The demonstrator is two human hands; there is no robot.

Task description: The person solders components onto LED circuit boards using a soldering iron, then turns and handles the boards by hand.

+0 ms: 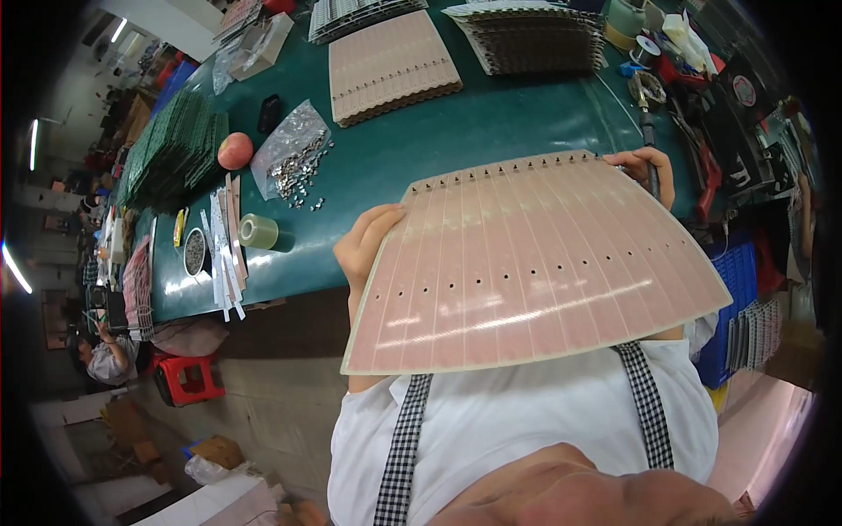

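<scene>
A large pink circuit board panel (pixel 526 254), scored into long strips, is tilted up in front of my chest. Small dark parts sit in a row along its far edge, and a row of small holes crosses its lower half. My left hand (pixel 367 241) is closed on the panel's left edge, near the upper corner. At the upper right corner, my right hand (pixel 647 171) pinches the panel's edge. A dark-handled tool like a soldering iron (pixel 647 130) runs through the same hand, its metal end pointing away from me. The fingers beneath the panel are hidden.
On the green table (pixel 395 158) lie stacked pink panels (pixel 395 66), dark-edged boards (pixel 531 39) and green boards (pixel 171 149). A bag of small metal parts (pixel 294 162), an apple (pixel 235 151), a tape roll (pixel 259 231) and a solder spool (pixel 646 51) lie around. A blue crate (pixel 737 289) stands right.
</scene>
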